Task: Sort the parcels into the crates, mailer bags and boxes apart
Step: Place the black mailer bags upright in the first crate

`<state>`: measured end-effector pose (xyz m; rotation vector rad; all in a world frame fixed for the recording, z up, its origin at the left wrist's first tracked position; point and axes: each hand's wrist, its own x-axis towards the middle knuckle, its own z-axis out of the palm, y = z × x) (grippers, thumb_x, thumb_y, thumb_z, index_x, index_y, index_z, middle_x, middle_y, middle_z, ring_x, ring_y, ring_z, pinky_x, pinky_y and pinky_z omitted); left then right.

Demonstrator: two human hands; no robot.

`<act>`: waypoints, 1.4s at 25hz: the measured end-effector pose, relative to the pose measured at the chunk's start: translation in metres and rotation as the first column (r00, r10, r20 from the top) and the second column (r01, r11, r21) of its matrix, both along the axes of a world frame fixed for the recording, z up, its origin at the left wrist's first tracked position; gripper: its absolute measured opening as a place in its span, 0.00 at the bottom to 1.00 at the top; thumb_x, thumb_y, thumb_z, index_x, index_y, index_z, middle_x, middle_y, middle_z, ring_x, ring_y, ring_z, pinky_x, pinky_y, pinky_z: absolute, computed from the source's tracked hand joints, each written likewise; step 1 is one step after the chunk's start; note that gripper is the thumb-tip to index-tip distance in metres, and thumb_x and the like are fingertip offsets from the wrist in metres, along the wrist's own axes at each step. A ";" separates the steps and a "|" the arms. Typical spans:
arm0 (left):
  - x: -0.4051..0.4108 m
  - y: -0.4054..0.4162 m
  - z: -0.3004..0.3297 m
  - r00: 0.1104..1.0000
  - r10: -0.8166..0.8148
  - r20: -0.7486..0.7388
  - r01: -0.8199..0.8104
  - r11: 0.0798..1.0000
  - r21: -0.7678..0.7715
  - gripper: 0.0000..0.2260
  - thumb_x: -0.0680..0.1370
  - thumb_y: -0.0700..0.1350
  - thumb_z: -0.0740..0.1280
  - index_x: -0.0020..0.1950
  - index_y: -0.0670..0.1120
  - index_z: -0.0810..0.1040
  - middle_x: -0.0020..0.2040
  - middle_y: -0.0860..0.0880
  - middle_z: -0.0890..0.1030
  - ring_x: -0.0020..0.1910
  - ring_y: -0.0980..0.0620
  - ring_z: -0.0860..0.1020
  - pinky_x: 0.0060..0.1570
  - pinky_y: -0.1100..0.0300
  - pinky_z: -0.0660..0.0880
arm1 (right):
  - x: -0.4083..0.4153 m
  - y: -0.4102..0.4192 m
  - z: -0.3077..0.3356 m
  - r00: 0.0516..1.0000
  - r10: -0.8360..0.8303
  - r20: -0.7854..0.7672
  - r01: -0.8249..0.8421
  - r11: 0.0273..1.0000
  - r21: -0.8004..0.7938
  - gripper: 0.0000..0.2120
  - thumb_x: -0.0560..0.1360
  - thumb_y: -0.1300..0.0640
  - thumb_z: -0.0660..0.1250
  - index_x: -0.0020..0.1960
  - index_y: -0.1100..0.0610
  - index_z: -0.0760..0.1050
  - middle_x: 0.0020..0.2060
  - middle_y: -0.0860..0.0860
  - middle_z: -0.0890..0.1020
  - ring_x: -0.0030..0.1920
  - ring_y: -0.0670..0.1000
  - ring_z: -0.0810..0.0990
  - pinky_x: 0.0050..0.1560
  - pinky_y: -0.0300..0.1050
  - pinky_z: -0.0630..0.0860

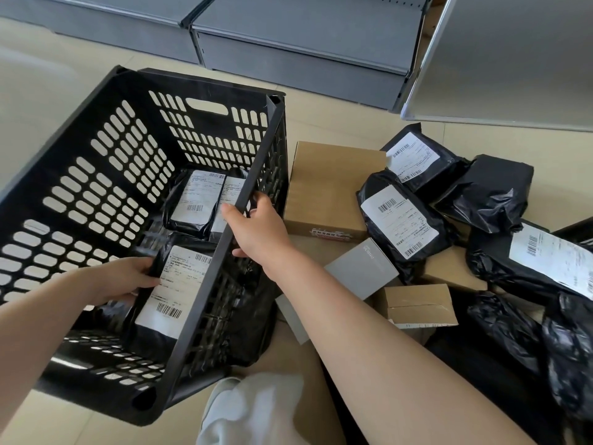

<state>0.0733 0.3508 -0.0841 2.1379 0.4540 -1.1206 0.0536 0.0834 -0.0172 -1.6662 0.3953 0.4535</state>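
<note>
while grey metal shelving (288, 43) runs along the far side of the pale tiled floor (32, 91), a big black slotted crate (106, 175) sits tilted at the left with a second black crate nested behind it, only its rim showing. inside the crate lie black mailer bags with white shipping labels: two side by side near the far wall (195, 200) and one nearer, the near mailer bag (173, 284), leaning against the right wall. to the right of the crate a heap of unsorted parcels spreads over the floor: a large brown cardboard box (327, 187) just beside the crate, several more black mailer bags (401, 220) piled on and beside one another, a small brown box (420, 303) with a torn flap, and a small grey box (362, 268) tilted between the cardboard box and the small brown one. the left hand (128, 277) reaches into the crate and grips the left edge of the near mailer bag, thumb on its label face and fingers behind. the right hand (256, 223) clasps the crate's right rim, fingers curled over the inner side and thumb on the outer side. a white sock (253, 409) shows at the bottom edge.
</note>
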 end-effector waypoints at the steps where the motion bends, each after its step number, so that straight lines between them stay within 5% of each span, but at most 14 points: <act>1: -0.001 -0.003 -0.004 1.000 -0.016 0.009 0.016 1.000 0.021 0.10 0.81 0.35 0.63 0.56 0.47 0.77 0.50 0.46 0.85 0.49 0.46 0.83 0.42 0.55 0.78 | 0.000 0.000 0.000 1.000 0.000 0.002 0.000 1.000 0.002 0.33 0.78 0.40 0.66 0.78 0.50 0.59 0.66 0.50 0.74 0.47 0.49 0.82 0.50 0.55 0.84; 6: -0.004 -0.012 -0.033 0.994 -0.096 0.044 0.089 0.988 0.125 0.07 0.78 0.37 0.67 0.56 0.44 0.77 0.39 0.48 0.82 0.40 0.48 0.81 0.51 0.45 0.81 | 0.000 0.002 -0.002 1.000 -0.015 0.006 0.015 0.999 0.040 0.32 0.78 0.40 0.66 0.76 0.48 0.61 0.67 0.52 0.75 0.53 0.52 0.83 0.50 0.55 0.85; 13: -0.006 -0.026 -0.037 0.980 -0.180 0.081 0.161 0.966 0.201 0.12 0.77 0.42 0.71 0.59 0.47 0.74 0.40 0.51 0.80 0.36 0.54 0.77 0.36 0.59 0.75 | 0.000 0.002 -0.005 0.999 -0.038 0.017 0.037 0.998 0.054 0.27 0.78 0.40 0.66 0.73 0.47 0.65 0.61 0.47 0.75 0.61 0.54 0.80 0.53 0.57 0.83; 19: -0.011 -0.032 -0.044 0.966 -0.252 0.053 0.234 0.946 0.223 0.14 0.76 0.46 0.72 0.58 0.46 0.73 0.50 0.48 0.80 0.46 0.53 0.77 0.52 0.57 0.74 | 0.000 0.003 -0.009 0.999 -0.035 0.023 0.033 0.998 0.061 0.30 0.76 0.38 0.66 0.74 0.46 0.64 0.68 0.50 0.73 0.64 0.55 0.78 0.57 0.58 0.82; 23: -0.011 -0.034 -0.064 0.959 -0.282 -0.022 0.275 0.911 0.309 0.39 0.65 0.57 0.73 0.69 0.40 0.67 0.60 0.41 0.78 0.58 0.42 0.78 0.60 0.47 0.75 | 0.000 0.004 -0.010 0.999 -0.025 0.024 0.024 0.998 0.064 0.32 0.74 0.36 0.66 0.74 0.45 0.63 0.68 0.50 0.73 0.63 0.56 0.79 0.55 0.58 0.82; 26: -0.014 -0.046 -0.068 0.969 -0.247 0.005 0.230 0.908 0.350 0.32 0.74 0.49 0.72 0.72 0.37 0.64 0.65 0.37 0.75 0.63 0.38 0.75 0.63 0.46 0.72 | 0.000 0.007 -0.010 0.999 -0.027 0.035 0.025 0.999 0.046 0.36 0.70 0.33 0.65 0.74 0.44 0.62 0.68 0.50 0.72 0.61 0.57 0.80 0.56 0.59 0.82; 30: -0.015 -0.050 -0.066 0.973 -0.229 -0.012 0.218 0.904 0.368 0.35 0.75 0.50 0.73 0.74 0.37 0.61 0.68 0.38 0.73 0.67 0.39 0.73 0.65 0.48 0.70 | 0.000 0.007 -0.010 0.999 -0.029 0.027 0.027 0.998 0.052 0.35 0.71 0.34 0.66 0.75 0.43 0.61 0.69 0.50 0.71 0.62 0.56 0.79 0.56 0.59 0.81; 35: -0.011 -0.032 -0.085 0.969 -0.243 -0.042 0.245 0.930 0.274 0.52 0.61 0.68 0.75 0.74 0.43 0.59 0.70 0.40 0.72 0.67 0.40 0.73 0.66 0.47 0.72 | -0.004 -0.002 -0.007 0.999 -0.043 -0.006 0.043 0.995 0.088 0.38 0.76 0.36 0.68 0.80 0.46 0.57 0.72 0.49 0.68 0.67 0.54 0.74 0.61 0.57 0.79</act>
